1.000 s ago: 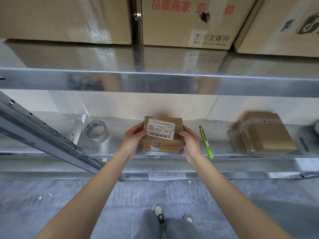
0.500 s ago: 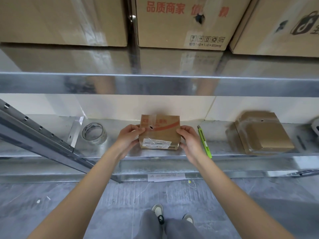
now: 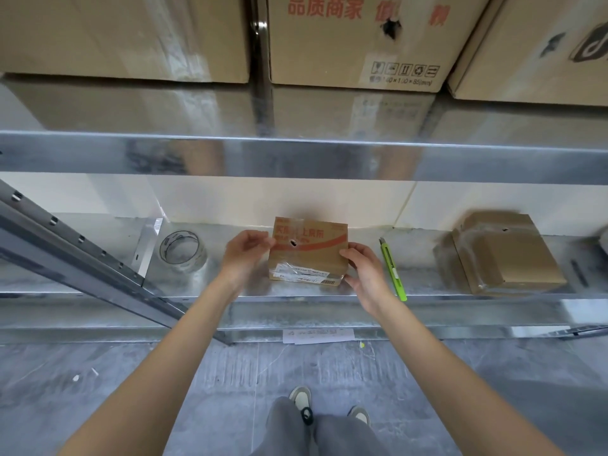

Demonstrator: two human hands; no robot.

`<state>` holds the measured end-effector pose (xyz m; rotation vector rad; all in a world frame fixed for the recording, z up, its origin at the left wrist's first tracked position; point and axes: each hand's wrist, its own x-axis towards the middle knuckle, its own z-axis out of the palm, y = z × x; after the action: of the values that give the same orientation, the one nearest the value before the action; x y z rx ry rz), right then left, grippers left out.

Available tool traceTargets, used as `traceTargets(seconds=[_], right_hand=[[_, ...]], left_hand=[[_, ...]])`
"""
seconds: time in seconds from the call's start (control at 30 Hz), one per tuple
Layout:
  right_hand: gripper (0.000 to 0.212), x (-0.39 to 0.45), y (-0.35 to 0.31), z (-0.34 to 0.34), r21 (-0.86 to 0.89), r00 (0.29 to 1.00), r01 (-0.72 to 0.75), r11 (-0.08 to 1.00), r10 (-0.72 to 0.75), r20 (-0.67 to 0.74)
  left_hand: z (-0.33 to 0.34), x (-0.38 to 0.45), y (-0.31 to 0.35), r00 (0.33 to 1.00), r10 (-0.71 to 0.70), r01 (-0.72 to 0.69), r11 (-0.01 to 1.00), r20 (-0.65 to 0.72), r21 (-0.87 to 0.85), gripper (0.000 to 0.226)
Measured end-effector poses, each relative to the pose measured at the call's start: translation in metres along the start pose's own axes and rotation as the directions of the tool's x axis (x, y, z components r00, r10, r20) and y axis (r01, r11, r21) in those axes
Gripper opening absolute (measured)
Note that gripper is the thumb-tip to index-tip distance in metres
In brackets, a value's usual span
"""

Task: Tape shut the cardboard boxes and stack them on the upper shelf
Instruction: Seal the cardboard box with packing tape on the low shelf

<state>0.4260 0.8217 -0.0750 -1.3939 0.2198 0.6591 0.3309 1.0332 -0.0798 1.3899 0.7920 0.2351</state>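
Observation:
A small cardboard box (image 3: 309,251) with red print and a round hole on its upper face sits on the lower metal shelf (image 3: 296,289). Its white barcode label faces me on the front side. My left hand (image 3: 245,255) grips the box's left edge with curled fingers. My right hand (image 3: 363,268) holds the right edge and lower right corner. A roll of clear tape (image 3: 181,250) stands on the shelf left of my left hand. A second taped cardboard box (image 3: 503,255) lies at the right. Large cardboard boxes (image 3: 355,41) fill the upper shelf (image 3: 296,159).
A green utility knife (image 3: 393,269) lies on the shelf just right of my right hand. A slanted metal rack beam (image 3: 82,261) crosses the left side. Below are a grey floor, a paper scrap (image 3: 317,335) and my shoes (image 3: 301,398).
Both hands have turned the small box over: the barcode label that faced up now faces the front, and the red-printed face with the hole is on top.

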Motion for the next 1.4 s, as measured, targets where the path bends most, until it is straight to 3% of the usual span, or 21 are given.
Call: traceTargets(seconds=[0.03,0.07,0.1,0.13,0.17,0.23,0.27,0.33,0.4,0.5,0.53,0.67,0.77,0.83,0.97,1.1,1.27,1.4], right_hand=[[0.026,-0.001,-0.002,0.0,-0.011,1.0,-0.005,1.0,0.005,0.0],[0.034,-0.001,-0.004,0.0,-0.027,1.0,-0.006,1.0,0.006,-0.002],[0.041,-0.001,-0.007,-0.001,-0.048,1.0,0.0,0.999,-0.001,-0.007],[0.046,-0.001,-0.01,-0.003,-0.076,1.0,0.015,0.997,-0.016,-0.015],[0.047,-0.001,-0.013,-0.004,-0.107,0.999,0.036,0.994,-0.039,-0.027],[0.045,-0.001,-0.016,-0.005,-0.172,0.993,0.08,0.982,-0.094,-0.073],[0.043,-0.001,-0.016,-0.004,-0.202,0.987,0.101,0.974,-0.123,-0.099],[0.04,-0.001,-0.015,0.001,-0.271,0.972,0.144,0.952,-0.187,-0.143],[0.035,0.0,-0.014,0.006,-0.376,0.938,0.212,0.902,-0.296,-0.18],[0.035,0.001,-0.016,0.017,-0.538,0.864,0.34,0.771,-0.482,-0.146],[0.037,0.001,-0.019,0.023,-0.58,0.848,0.38,0.721,-0.522,-0.093],[0.041,-0.002,-0.033,0.056,-0.648,0.809,0.536,0.541,-0.548,0.211],[0.046,-0.01,-0.043,0.082,-0.603,0.822,0.569,0.559,-0.356,0.445],[0.053,-0.015,-0.049,0.099,-0.565,0.82,0.525,0.637,-0.2,0.537],[0.049,-0.019,-0.061,0.118,-0.556,0.831,0.433,0.71,-0.077,0.55],[0.022,-0.018,-0.071,0.115,-0.493,0.805,0.471,0.731,-0.128,0.579],[0.021,-0.019,-0.071,0.112,-0.485,0.792,0.542,0.686,-0.224,0.568],[0.016,-0.02,-0.075,0.107,-0.407,0.812,0.513,0.756,-0.275,0.514]], left_hand=[[-0.006,0.002,0.001,0.976,0.117,-0.098,0.989,-0.185,0.109,0.014],[-0.016,0.001,0.002,0.91,0.258,-0.188,0.954,-0.325,0.232,0.018],[-0.029,0.002,0.0,0.841,0.392,-0.242,0.889,-0.373,0.389,0.025],[-0.044,0.004,-0.005,0.807,0.486,-0.241,0.791,-0.336,0.563,0.035],[-0.06,0.005,-0.014,0.826,0.504,-0.188,0.668,-0.252,0.721,0.05],[-0.09,0.01,-0.033,0.941,0.323,-0.063,0.467,-0.104,0.882,0.082],[-0.102,0.011,-0.04,0.98,0.187,-0.012,0.419,-0.073,0.908,0.088],[-0.118,0.012,-0.05,0.997,0.061,0.02,0.352,-0.045,0.936,0.068],[-0.122,0.011,-0.049,0.99,0.123,0.027,0.317,-0.07,0.948,0.031],[-0.111,0.011,-0.038,0.985,0.126,0.083,0.247,-0.117,0.966,0.025],[-0.107,0.012,-0.034,0.984,0.143,0.063,0.289,-0.108,0.955,0.027],[-0.083,0.003,0.002,0.974,0.201,-0.086,0.756,-0.104,0.649,0.027],[-0.061,-0.015,0.028,0.987,0.146,-0.121,0.947,-0.063,0.298,0.025],[-0.049,-0.028,0.04,0.99,0.142,-0.142,0.974,0.011,0.179,0.024],[-0.033,-0.047,0.054,0.979,0.185,-0.197,0.964,0.084,0.179,0.027],[-0.027,-0.05,0.061,0.978,0.188,-0.201,0.961,0.085,0.188,0.032],[-0.019,-0.051,0.068,0.978,0.201,-0.209,0.963,0.06,0.17,0.038],[-0.011,-0.053,0.076,0.974,0.207,-0.221,0.96,0.097,0.171,0.039]])
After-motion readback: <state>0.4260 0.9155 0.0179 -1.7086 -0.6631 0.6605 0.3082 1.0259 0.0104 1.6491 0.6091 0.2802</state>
